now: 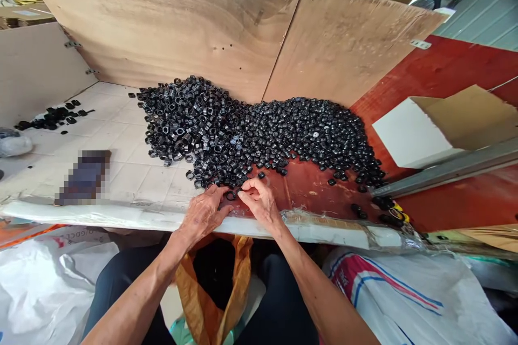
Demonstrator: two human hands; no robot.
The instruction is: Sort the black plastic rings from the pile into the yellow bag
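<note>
A small black ring [230, 195] is kept low between left hand [204, 211] and right hand [259, 200] — fingertips [245, 186] held close for fine control. Both grips are half-closed, contact unclear — heaped rings [243, 140] lie just beyond on the red desk [311, 188].

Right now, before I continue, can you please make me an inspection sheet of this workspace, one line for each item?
Surface: red-painted plywood board beside white tiles, with a taped white front edge.
Job's things: heap of small black rings; one loose ring between the hands.
Clutter: black pieces, pixelated object, white cardboard box, metal rail.
Grips: left hand and right hand, bare, fingertips near the ring; hold unclear.
Cables: nothing seen.
Surroundings: plywood boards, white woven sacks, orange bag.
</note>
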